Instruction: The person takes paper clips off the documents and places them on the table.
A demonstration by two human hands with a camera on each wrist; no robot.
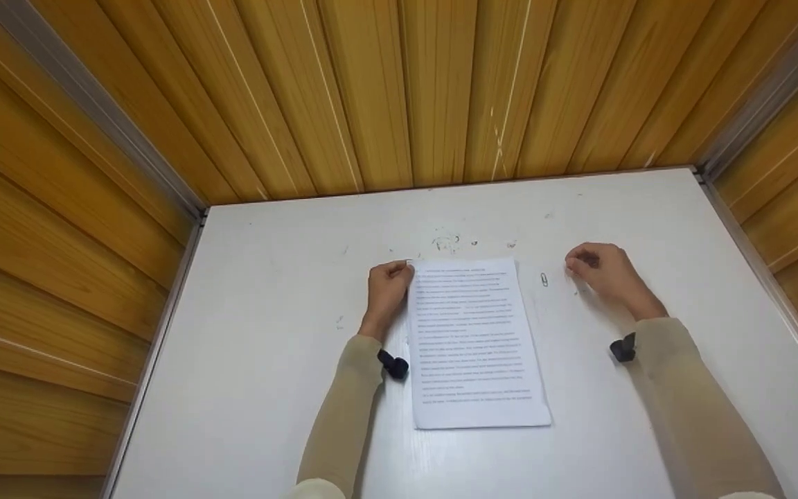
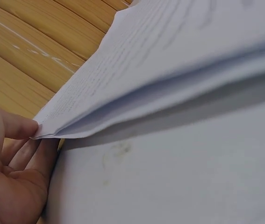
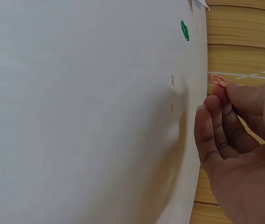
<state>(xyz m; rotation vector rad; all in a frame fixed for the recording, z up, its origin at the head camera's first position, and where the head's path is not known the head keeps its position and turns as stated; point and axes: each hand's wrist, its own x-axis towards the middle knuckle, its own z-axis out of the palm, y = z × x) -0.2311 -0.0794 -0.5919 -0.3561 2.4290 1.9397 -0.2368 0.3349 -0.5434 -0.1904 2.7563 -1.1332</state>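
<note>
A stack of printed paper sheets [image 1: 468, 339] lies on the white table. My left hand [image 1: 388, 287] pinches its upper left corner between thumb and fingers. In the left wrist view, the thumb of the left hand [image 2: 15, 158] presses on top of the printed sheets [image 2: 123, 70], and their long edges part slightly. To the right of the stack, my right hand [image 1: 603, 274] is raised over the table. Between its thumb and index fingertip it pinches a small pink paper clip [image 3: 218, 80]. A green paper clip [image 3: 184, 31] lies on the table between the stack and the right hand.
The white table [image 1: 253, 333] carries small marks and scuffs [image 1: 451, 242] beyond the top of the stack. Wood-patterned walls [image 1: 371, 97] stand along its back and sides. A black wrist camera [image 1: 393, 364] on the left sleeve sits close to the stack's left edge.
</note>
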